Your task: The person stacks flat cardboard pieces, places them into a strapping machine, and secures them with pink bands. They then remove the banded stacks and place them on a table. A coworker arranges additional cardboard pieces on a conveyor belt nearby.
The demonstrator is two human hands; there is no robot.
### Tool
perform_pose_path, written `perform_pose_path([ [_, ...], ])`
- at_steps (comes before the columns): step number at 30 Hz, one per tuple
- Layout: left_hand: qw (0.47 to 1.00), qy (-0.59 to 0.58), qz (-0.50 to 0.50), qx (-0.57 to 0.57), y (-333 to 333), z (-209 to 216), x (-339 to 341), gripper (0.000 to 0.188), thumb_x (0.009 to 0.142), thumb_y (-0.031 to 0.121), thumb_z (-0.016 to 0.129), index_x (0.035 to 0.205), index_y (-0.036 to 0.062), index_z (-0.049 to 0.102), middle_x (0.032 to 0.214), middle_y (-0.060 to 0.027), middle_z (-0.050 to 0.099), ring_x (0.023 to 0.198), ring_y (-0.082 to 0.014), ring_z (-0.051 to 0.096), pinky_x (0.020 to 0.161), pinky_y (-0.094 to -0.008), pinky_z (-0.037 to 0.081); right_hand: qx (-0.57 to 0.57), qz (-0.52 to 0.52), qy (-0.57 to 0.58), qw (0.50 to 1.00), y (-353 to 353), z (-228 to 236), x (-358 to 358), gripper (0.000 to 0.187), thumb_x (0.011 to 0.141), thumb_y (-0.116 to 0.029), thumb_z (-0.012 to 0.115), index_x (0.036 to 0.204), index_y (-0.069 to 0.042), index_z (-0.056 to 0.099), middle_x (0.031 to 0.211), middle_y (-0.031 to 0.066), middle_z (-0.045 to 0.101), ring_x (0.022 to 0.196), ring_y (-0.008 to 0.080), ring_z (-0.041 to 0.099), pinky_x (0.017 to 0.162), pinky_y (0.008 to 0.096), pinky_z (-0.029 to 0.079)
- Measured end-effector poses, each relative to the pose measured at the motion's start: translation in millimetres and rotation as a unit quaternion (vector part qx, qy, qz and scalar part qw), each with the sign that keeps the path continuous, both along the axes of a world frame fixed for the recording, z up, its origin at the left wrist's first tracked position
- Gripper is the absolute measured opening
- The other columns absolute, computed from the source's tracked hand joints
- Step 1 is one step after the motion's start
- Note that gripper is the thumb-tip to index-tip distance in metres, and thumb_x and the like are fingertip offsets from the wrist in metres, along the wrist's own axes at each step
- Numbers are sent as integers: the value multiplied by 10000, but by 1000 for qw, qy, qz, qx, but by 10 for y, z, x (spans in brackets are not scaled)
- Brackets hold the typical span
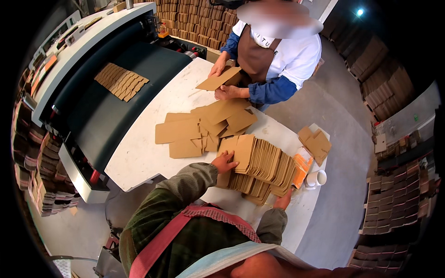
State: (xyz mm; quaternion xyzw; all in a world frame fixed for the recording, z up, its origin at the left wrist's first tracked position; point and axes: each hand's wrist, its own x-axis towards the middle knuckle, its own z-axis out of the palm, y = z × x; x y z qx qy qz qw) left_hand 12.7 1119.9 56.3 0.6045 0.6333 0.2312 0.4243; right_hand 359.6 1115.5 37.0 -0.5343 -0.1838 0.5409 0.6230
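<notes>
A long row of brown cardboard pieces [264,162], packed on edge and leaning, lies on the white table in front of me. Its left end is touched by my left hand [225,162], whose fingers are spread over the cardboard. My right hand [282,200] is at the opposite, near right end, with a stretched finger against the pieces; its other fingers are partly hidden. Just beyond the row, loose flat cardboard pieces [183,131] lie in an overlapping heap. Across the table, a co-worker's hands [227,91] hold several more cardboard pieces [218,79].
To the left a dark conveyor belt [125,60] carries a patch of interlocking cardboard pieces [121,82]. At the table's right edge are an orange-and-white packet [302,163], a white roll [315,179] and a small cardboard pile [315,144]. Bundled cardboard stacks [391,197] stand along the right.
</notes>
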Motion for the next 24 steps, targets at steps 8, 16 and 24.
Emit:
perform_pose_path([
  [8, 1000, -3, -3, 5, -14, 45, 11, 813, 854, 583, 478, 1421, 48, 245, 1395, -350, 240, 1332, -426, 232, 1083, -393, 243, 17, -3, -8, 1000, -38, -57, 57, 521, 951, -435, 418, 1276, -30, 450, 1262, 75, 517, 1163, 220, 493, 987, 381, 388],
  [16, 1000, 15, 3, 4, -22, 68, 14, 791, 860, 561, 488, 1413, 42, 262, 1386, -345, 261, 1308, -430, 277, 1072, -387, 263, -11, -12, -3, 1000, 7, -4, -6, 504, 960, -430, 390, 1261, -32, 459, 1237, 78, 528, 1152, 217, 500, 980, 366, 388],
  [24, 997, 9, 18, 72, -6, -148, 15, 773, 844, 540, 510, 1374, 8, 324, 1169, -219, 449, 1137, -391, 429, 959, -405, 366, 2, -5, 13, 1000, 18, -131, 62, 511, 963, -430, 386, 1259, -20, 456, 1245, 94, 522, 1153, 226, 500, 972, 372, 408],
])
